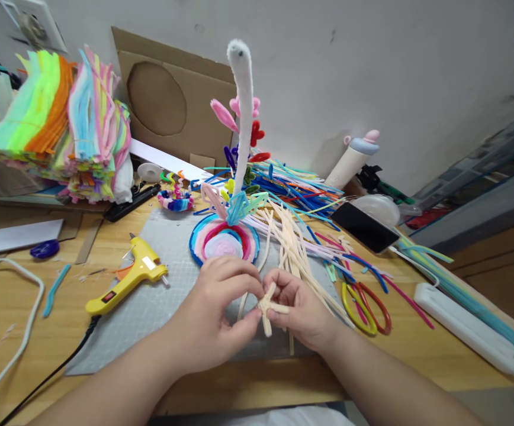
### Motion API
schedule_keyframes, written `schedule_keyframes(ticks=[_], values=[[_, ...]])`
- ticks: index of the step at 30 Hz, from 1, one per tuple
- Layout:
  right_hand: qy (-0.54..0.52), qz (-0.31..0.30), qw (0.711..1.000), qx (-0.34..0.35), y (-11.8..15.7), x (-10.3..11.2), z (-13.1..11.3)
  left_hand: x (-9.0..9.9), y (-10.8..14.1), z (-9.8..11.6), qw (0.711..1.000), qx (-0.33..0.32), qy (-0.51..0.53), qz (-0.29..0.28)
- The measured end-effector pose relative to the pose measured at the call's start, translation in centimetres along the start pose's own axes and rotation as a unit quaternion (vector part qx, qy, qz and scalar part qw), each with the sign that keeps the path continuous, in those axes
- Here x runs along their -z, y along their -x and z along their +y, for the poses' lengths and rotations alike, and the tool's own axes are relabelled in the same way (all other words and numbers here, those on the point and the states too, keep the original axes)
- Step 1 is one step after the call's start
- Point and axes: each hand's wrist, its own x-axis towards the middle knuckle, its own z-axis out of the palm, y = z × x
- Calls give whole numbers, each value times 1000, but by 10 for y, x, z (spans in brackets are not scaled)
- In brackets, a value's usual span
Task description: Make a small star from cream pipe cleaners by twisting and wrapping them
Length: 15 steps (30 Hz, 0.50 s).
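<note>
Grey wall (292, 77) behind, wood table (239, 381) w/ mat (115, 337) nr front edge. Beige star (265, 305) is held over mat's front part: L hand (221, 302) pinches left side betw. thumb & fingertips, R hand (301, 307) grips right side. Step in hand: prob. shaping prongs; next move likely calls for steadying ctr. while adj. one prong. Beige strips (292, 242) just beyond.
</note>
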Motion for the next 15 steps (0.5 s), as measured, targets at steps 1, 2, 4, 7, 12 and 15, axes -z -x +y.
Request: schedule_keyframes(ticks=[1,2,4,7,12,15], values=[[11,2,1000,8,0,0,0,0,0,0,1000,1,-9,3],[21,5,1000,13,0,0,0,-1,0,-1,1000,3,-18,6],[38,14,999,18,-1,0,-1,-1,1,-1,999,4,-32,14],[45,19,999,17,-1,0,-1,-1,2,-2,999,2,-42,24],[49,23,998,21,-1,0,-1,-1,2,-2,998,-3,-52,39],[54,27,998,23,-1,0,-1,-1,1,-2,997,-1,-56,44]])
